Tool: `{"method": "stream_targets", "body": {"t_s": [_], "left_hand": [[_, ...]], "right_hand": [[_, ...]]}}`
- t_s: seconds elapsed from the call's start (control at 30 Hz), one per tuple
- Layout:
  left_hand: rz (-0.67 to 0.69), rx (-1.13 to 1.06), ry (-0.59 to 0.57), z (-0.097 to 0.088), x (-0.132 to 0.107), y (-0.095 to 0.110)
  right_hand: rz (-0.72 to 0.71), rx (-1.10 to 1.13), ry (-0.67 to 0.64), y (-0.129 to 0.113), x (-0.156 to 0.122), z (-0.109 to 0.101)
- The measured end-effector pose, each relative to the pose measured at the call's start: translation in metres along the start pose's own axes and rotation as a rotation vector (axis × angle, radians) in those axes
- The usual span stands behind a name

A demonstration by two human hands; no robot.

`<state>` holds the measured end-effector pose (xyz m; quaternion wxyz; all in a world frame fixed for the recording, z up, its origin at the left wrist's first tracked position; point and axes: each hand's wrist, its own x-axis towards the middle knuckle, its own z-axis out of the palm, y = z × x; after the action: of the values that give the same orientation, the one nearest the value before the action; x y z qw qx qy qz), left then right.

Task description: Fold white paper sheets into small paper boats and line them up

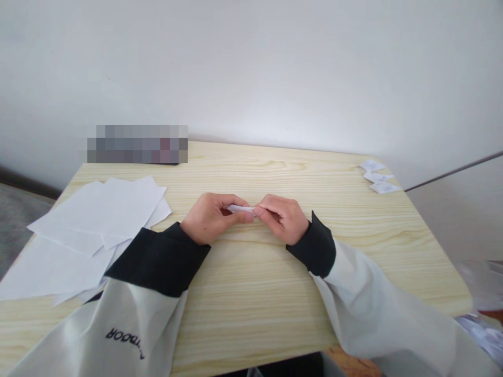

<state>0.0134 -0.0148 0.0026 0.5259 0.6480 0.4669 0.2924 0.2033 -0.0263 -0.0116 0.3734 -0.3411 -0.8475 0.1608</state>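
A small folded piece of white paper (240, 209) is held between both hands above the middle of the table. My left hand (214, 215) is closed, its thumb and fingers pinching the paper from the left. From the right, my right hand (283, 215) pinches the other end with thumb and forefinger. The fingertips of the two hands almost meet, and they hide part of the paper. Three small folded white papers (382, 187) lie in a row near the table's right back edge.
Loose white paper sheets (113, 207) overlap on the left of the wood-grain table (255, 293). A dark, pixelated object (137, 146) stands at the back left. A pale wall (251, 68) rises behind the table. Crumpled clear plastic (483, 283) shows past the right edge.
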Motion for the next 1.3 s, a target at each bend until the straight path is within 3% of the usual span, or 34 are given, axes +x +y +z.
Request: {"method": "stream_targets", "body": {"t_s": [0.23,0.4,0.73,1.07,1.3], "left_hand": [[-0.001,-0.169,0.151,0.003,0.002,0.003],[0.008,-0.178,0.157,0.004,0.003,0.003],[0.048,-0.244,0.233,0.004,0.006,-0.003],[0.073,-0.186,0.197,0.005,0.005,-0.002],[0.125,-0.1,0.178,0.005,0.005,-0.005]], "right_hand": [[0.001,-0.081,0.231,-0.001,0.001,-0.001],[-0.023,-0.135,0.303,-0.003,0.002,0.002],[0.058,-0.004,0.157,-0.008,0.001,0.003],[0.206,0.04,0.149,-0.007,-0.001,0.006],[0.316,-0.051,0.223,-0.008,-0.001,0.013]]}}
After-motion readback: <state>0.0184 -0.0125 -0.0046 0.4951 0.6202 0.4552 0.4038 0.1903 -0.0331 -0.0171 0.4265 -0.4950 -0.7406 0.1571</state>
